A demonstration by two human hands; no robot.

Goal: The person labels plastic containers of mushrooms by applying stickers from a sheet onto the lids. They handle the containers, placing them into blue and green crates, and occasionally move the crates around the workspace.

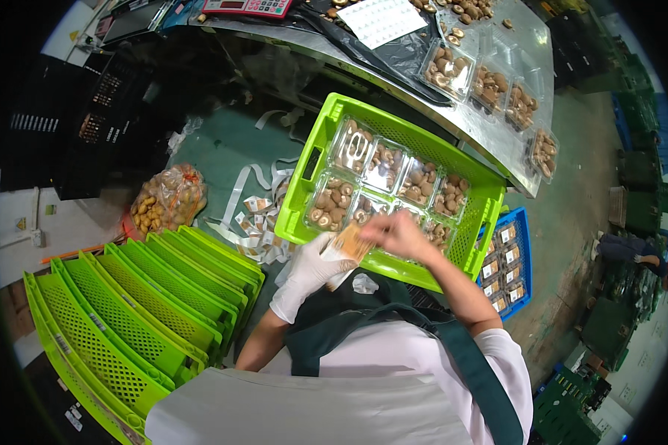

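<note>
My left hand [315, 270], in a white glove, grips a strip of printed orange-and-white labels [352, 245]. At the upper end of the strip is my right hand [398, 233], bare and motion-blurred; whether its fingers pinch a label cannot be told. Both hands are over the near side of a bright green plastic crate [487, 194]. Inside it, clear plastic clamshell packs of mushrooms [387, 164] sit in two rows, the near row partly hidden by my hands.
A steel table [495, 133] bears loose mushrooms, more packs and a pink-red scale [247, 6]. Nested green crates [139, 317] stand at left, near a bag of potatoes [170, 197] and trailing label strips [261, 222]. A blue crate [520, 267] holds labelled packs. A person [626, 248] is far right.
</note>
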